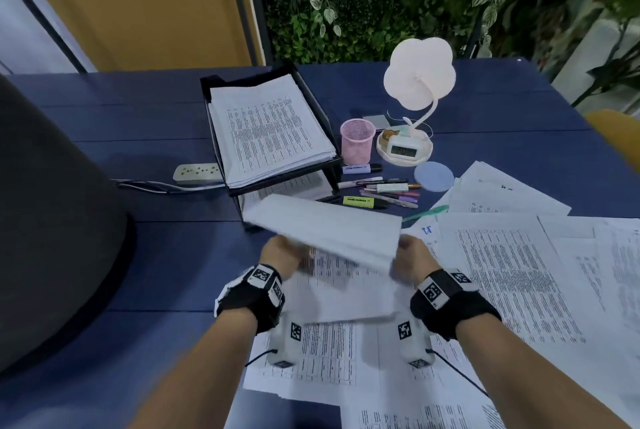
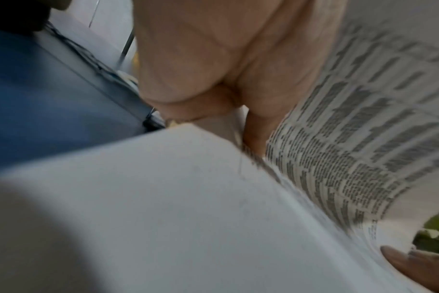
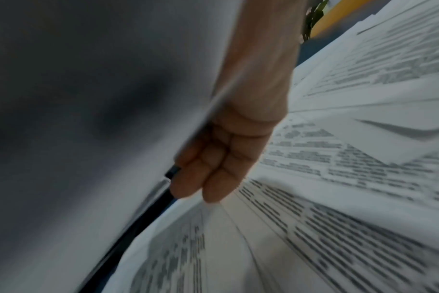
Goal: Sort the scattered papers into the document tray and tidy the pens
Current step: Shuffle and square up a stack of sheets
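From the head view we see our left hand (image 1: 280,250) and right hand (image 1: 410,255) gripping the two short ends of a stack of papers (image 1: 325,229), lifted above the blue counter (image 1: 166,255) just in front of the black document tray (image 1: 313,96). Only this view shows the tray, already loaded with printed sheets, the pens (image 1: 381,191) lying beside it near the pink mesh cup (image 1: 356,141), and the loose papers (image 1: 502,273) spread over the right side of the counter.

The left wrist view shows what the head view hides: our fingers (image 2: 258,130) curled under the printed sheets, pinching them against the thumb. In the right wrist view the fingers (image 3: 213,168) lie pressed together along the stack's edge, curled round it.

The stack is white, blank on its upper face, dense with printed rows beneath, and blurred. Its long axis runs left to right between our hands, the right end slightly lower and nearer.
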A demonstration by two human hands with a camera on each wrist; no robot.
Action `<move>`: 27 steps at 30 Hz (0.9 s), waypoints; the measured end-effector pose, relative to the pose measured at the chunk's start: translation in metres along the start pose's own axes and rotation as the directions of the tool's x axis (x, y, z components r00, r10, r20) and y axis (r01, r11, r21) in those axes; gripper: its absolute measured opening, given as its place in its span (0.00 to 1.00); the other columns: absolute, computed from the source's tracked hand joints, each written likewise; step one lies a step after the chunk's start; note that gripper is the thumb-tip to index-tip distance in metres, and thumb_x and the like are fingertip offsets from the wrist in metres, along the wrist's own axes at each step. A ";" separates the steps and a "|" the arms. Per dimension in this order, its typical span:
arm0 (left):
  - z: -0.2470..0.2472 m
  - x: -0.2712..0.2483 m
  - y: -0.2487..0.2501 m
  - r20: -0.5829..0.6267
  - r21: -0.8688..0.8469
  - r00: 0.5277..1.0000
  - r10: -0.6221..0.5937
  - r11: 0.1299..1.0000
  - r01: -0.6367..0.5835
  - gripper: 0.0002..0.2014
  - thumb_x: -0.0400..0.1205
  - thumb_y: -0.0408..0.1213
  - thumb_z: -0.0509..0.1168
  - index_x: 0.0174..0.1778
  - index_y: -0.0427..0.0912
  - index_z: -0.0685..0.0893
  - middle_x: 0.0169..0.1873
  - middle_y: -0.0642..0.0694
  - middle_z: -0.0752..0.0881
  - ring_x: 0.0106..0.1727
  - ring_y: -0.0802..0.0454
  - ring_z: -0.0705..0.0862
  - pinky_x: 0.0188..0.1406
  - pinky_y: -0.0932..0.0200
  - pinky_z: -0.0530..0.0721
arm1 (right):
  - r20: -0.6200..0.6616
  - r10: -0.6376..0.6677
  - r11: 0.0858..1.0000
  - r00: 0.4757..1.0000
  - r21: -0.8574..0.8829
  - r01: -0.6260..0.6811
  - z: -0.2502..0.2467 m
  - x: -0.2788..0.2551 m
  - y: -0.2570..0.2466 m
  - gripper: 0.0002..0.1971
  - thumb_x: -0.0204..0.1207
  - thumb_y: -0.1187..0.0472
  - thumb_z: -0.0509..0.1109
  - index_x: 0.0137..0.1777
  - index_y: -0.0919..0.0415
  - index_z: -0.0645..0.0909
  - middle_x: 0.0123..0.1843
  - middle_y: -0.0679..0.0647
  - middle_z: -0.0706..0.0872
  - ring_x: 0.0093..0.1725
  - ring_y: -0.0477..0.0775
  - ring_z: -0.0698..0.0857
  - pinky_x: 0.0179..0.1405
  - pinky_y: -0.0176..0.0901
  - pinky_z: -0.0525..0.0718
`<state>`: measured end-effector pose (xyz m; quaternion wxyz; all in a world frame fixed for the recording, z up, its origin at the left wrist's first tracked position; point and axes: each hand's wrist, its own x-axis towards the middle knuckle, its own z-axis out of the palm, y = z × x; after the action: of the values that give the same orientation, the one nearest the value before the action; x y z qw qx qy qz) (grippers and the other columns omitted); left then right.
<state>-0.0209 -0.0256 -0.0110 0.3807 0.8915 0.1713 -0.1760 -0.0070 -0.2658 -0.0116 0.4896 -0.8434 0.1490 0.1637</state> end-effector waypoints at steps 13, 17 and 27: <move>0.019 -0.018 -0.045 0.038 -0.210 0.986 -0.165 0.963 0.170 0.21 0.82 0.40 0.67 0.69 0.35 0.76 0.64 0.41 0.81 0.64 0.43 0.80 0.61 0.57 0.76 | 0.194 0.041 0.950 0.980 -0.311 0.021 0.022 -0.008 0.013 0.13 0.85 0.58 0.57 0.47 0.68 0.74 0.43 0.60 0.76 0.43 0.58 0.79 0.45 0.45 0.72; 0.012 -0.016 -0.056 0.015 -0.413 0.983 -0.185 0.894 0.175 0.17 0.79 0.40 0.70 0.62 0.39 0.80 0.60 0.41 0.85 0.59 0.44 0.83 0.65 0.46 0.80 | 0.179 0.021 0.970 0.984 -0.244 0.024 0.028 -0.004 0.001 0.16 0.85 0.58 0.57 0.35 0.60 0.64 0.33 0.51 0.68 0.31 0.50 0.68 0.32 0.43 0.64; -0.012 0.030 -0.075 -0.079 -0.640 0.968 -0.239 0.756 0.135 0.16 0.72 0.44 0.75 0.52 0.45 0.82 0.54 0.43 0.88 0.55 0.42 0.87 0.61 0.39 0.82 | 0.444 0.230 0.943 0.866 0.119 -0.311 0.041 -0.002 -0.003 0.09 0.85 0.60 0.59 0.64 0.54 0.72 0.60 0.63 0.83 0.25 0.55 0.87 0.17 0.36 0.78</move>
<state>-0.0249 0.0372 -0.0630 0.6227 0.7018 0.3376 -0.0757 -0.0129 -0.2283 -0.0272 0.5589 -0.7084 0.1710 0.3955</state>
